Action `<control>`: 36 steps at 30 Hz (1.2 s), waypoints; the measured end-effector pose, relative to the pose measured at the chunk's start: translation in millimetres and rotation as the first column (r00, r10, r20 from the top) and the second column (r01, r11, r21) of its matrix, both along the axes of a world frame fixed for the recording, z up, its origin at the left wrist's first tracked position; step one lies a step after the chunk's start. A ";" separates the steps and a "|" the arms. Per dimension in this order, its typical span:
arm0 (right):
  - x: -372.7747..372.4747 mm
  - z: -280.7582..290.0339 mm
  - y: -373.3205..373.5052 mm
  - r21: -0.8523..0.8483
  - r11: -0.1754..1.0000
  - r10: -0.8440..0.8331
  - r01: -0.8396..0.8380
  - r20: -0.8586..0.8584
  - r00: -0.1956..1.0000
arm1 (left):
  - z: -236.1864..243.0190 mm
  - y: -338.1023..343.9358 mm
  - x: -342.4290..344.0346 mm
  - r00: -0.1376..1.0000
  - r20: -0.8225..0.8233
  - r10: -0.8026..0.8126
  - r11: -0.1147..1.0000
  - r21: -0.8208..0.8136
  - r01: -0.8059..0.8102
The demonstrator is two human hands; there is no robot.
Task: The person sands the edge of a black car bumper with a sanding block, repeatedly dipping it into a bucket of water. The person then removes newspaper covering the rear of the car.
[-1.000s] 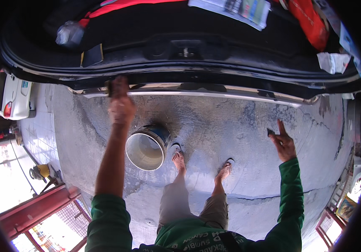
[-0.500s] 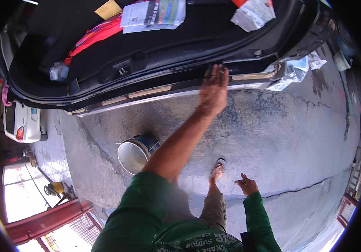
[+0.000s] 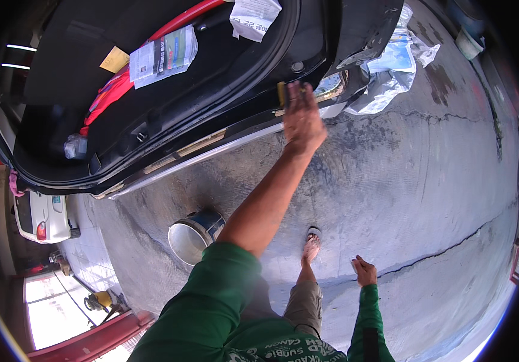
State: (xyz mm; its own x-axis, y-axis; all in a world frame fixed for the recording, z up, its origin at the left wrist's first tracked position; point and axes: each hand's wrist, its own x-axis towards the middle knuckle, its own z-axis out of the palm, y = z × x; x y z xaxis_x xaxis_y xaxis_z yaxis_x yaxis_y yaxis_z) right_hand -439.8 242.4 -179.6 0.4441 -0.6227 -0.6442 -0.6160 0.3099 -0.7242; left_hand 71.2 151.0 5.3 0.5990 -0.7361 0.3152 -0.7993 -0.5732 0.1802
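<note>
I have my left hand (image 3: 303, 122) at 12 o'clock, fingers closed over a yellow-edged pad (image 3: 281, 96) on the black top of a car's rear bumper (image 3: 193, 145). My right hand (image 3: 366, 271) hangs at 4 o'clock above the floor, fingers curled; I cannot tell whether they grasp anything.

The bumper's edge slants from 9 o'clock up to 1, with the open trunk (image 3: 229, 66) beyond it. A crumpled silver sheet (image 3: 380, 93) sits just beside its corner at 2 o'clock, hemming that side. A bucket (image 3: 207, 223) at 8 o'clock stands near my left arm. The widest room is over the grey concrete floor (image 3: 422, 187) toward 3 o'clock, crossed by a dark crack. A white car (image 3: 57, 226) is parked at 9 o'clock.
</note>
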 end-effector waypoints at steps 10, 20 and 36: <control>164.7 95.9 -59.3 0.423 0.890 -0.381 0.168 0.490 0.784 | -7.6 259.3 98.7 0.997 0.035 0.067 0.998 0.017 -0.067; 257.9 189.1 -85.0 0.078 0.990 -0.138 0.118 0.703 0.697 | 9.8 388.1 106.3 0.758 -0.467 0.456 0.860 0.013 -0.510; 473.1 107.1 305.0 -0.216 0.331 0.934 -0.919 -0.063 0.351 | -110.7 665.3 21.1 0.079 -0.992 -0.094 0.868 -0.120 -0.481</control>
State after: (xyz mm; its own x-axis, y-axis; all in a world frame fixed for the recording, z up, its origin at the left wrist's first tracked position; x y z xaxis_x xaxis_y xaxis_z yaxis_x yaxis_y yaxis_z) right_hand 33.3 547.3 -72.6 0.8444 0.1226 -0.5214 -0.3704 -0.5695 -0.7338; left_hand 92.3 816.3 -105.4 0.6763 -0.5421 -0.4987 0.3703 -0.3351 0.8664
